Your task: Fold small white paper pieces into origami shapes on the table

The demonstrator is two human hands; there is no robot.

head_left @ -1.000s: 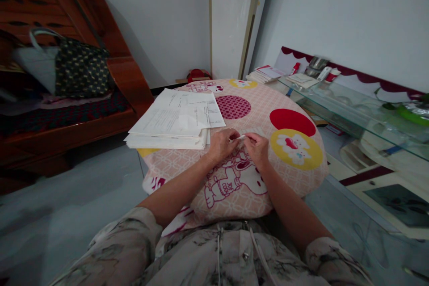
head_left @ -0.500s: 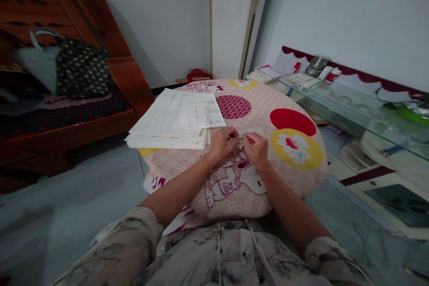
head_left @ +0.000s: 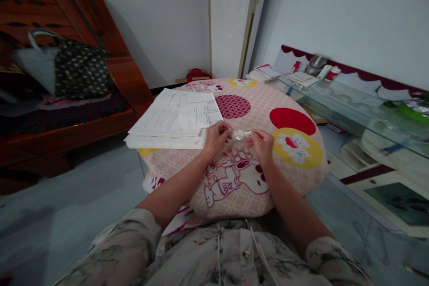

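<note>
Between my two hands a small piece of folded white paper (head_left: 240, 134) is stretched out, its surface creased and angular. My left hand (head_left: 217, 137) pinches one end of it, close to the right edge of a thick stack of printed sheets (head_left: 170, 116). The other end is pinched by my right hand (head_left: 262, 144), near the yellow circle on the patterned tablecloth (head_left: 234, 210). Both forearms reach in over the near part of the round table. The exact folds of the paper are too small to make out.
To the right stands a glass-topped cabinet (head_left: 355, 116) with cups and booklets. A wooden bench (head_left: 124, 76) at the left holds a dark patterned bag (head_left: 80, 69). Behind the table rises a tall white air conditioner (head_left: 229, 27).
My hands have drawn apart sideways, so the folded white paper between them now shows more fully. The stack of sheets has stayed where it was.
</note>
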